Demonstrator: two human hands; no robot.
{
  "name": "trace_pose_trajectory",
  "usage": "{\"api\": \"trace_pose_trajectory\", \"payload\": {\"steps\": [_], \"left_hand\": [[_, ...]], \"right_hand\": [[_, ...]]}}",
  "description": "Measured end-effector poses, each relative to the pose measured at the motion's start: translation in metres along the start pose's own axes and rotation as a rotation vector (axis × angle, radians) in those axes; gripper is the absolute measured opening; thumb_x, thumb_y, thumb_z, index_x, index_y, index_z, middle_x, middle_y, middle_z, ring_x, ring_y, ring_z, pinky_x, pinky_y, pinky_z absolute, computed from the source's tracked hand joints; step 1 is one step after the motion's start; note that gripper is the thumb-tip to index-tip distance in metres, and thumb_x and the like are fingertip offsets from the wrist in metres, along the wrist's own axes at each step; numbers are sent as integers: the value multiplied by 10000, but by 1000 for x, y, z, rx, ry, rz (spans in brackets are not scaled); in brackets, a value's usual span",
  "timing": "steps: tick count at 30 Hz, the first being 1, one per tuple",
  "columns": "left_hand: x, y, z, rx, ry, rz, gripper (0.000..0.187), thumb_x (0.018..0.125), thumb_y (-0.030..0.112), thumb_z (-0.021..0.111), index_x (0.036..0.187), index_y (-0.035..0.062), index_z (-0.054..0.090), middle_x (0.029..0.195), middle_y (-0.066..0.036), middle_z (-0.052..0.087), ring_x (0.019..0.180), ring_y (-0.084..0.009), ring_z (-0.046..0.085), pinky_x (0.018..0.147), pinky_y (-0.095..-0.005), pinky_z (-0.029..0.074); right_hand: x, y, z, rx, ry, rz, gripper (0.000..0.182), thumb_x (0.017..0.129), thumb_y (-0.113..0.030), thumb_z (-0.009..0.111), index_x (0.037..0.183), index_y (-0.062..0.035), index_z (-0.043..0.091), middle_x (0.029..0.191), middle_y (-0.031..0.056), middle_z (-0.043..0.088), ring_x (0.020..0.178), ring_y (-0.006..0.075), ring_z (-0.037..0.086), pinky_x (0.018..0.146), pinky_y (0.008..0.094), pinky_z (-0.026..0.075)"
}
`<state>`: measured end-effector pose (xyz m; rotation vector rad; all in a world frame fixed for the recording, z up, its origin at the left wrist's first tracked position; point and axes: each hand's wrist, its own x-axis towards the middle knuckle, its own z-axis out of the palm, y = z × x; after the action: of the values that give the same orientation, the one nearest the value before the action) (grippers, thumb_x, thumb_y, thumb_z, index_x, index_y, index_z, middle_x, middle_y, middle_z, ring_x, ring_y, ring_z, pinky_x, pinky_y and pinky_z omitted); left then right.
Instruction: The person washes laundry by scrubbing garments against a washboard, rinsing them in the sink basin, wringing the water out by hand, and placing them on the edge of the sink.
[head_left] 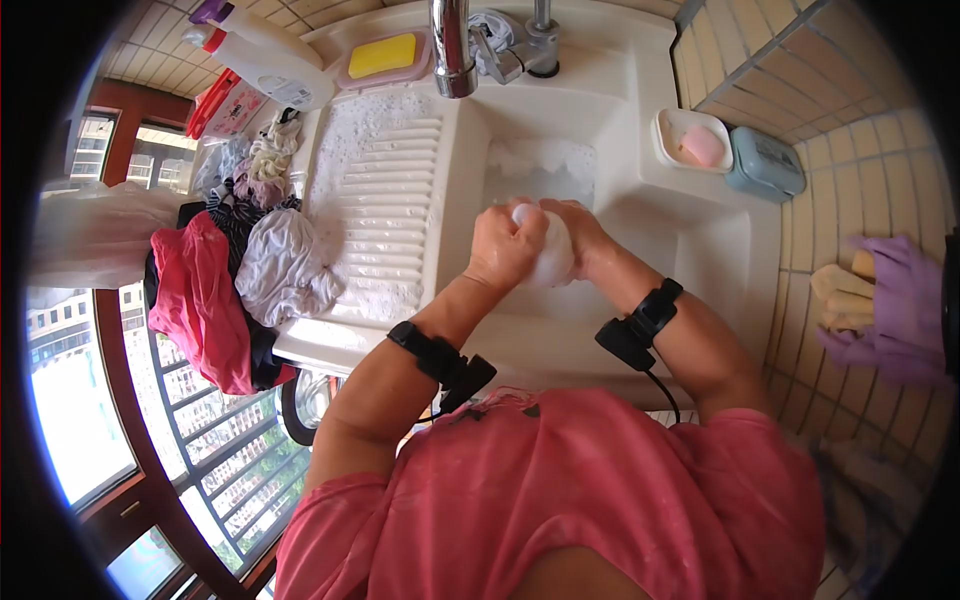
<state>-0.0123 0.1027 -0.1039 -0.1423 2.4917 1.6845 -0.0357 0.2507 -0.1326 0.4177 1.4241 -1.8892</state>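
Above the white sink basin (625, 190), my left hand (508, 246) is closed around a wet white cloth (553, 255). My right hand (590, 238) presses against the other side of the same cloth, its fingers partly hidden behind it. The two hands are close together, and part of the cloth bulges out between them toward my body. Suds and cloudy water (540, 170) show in the basin behind the hands. A ribbed washboard (388, 205) with foam on it lies to the left.
A faucet (452, 50) hangs over the basin's back edge. Clothes (205, 300) are heaped at the left, near bottles (275, 75). A yellow sponge (382, 56) sits behind the washboard. A soap dish (670, 130) and blue box (765, 165) stand right; purple gloves (900, 300) hang there.
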Motion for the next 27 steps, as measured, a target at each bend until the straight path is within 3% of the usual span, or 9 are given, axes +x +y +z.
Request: {"api": "trace_pose_trajectory", "payload": {"steps": [5,7,9,10,13,18,22,24,27], "left_hand": [[-11,-2,-5,464,-292,186,326,886,282,578,904,-23,693,835,-276,665,800,-429,649,762,-417,531],[0,-23,-5,543,-235,155,395,907,338,625,1128,12,657,875,-228,699,824,-350,685,774,-411,530],[6,-25,-19,-106,-213,-510,663,890,393,713,1407,54,473,995,-168,703,941,-263,683,799,-409,526],[1,-18,-38,-410,-308,-528,963,819,449,803,1530,73,272,1148,-148,641,1057,-216,633,834,-391,517],[-10,-6,-62,-180,-601,-308,1001,725,530,839,1467,36,384,1356,-239,522,1132,-341,605,891,-395,523],[-4,-15,-70,464,-390,153,431,733,287,803,1018,-26,721,1023,-182,693,939,-240,659,856,-345,511],[-6,28,-91,48,-532,-94,419,828,334,742,1081,3,698,1010,-119,695,922,-201,651,843,-341,514],[-14,54,-89,-240,-596,-158,520,853,415,720,1144,-14,674,1112,-138,678,1055,-212,634,848,-354,537],[-23,74,-78,-320,-711,-156,622,870,476,702,1252,-5,609,1187,-131,652,1100,-230,622,931,-384,513]], "right_hand": [[-15,15,-3,-229,-6,190,304,939,-300,628,944,1,673,868,123,655,707,218,648,512,395,514],[-13,26,-14,-186,124,225,340,952,-330,625,982,4,679,883,127,662,712,221,653,515,391,521],[-17,29,-34,123,143,56,382,963,-361,619,1065,5,660,905,121,674,724,223,668,532,391,546],[-24,25,-38,121,149,49,382,963,-361,619,1065,5,660,905,121,674,724,223,668,532,391,546],[-41,15,-52,141,32,-78,405,969,-376,613,1124,-3,633,950,115,685,752,212,683,550,393,561],[-87,-6,-39,-50,11,-135,419,926,-265,697,1242,-8,599,1094,79,692,894,180,692,713,361,585],[-108,-5,-30,-495,127,-215,478,885,-187,733,1297,-5,573,1147,87,675,977,177,668,846,355,557],[-109,1,-21,-986,46,-651,511,865,-122,733,1330,-7,555,1147,91,669,1030,190,649,925,338,514],[-118,-8,20,-575,26,-635,495,860,-160,755,1288,17,580,1126,101,681,1005,196,652,938,342,504]]}}
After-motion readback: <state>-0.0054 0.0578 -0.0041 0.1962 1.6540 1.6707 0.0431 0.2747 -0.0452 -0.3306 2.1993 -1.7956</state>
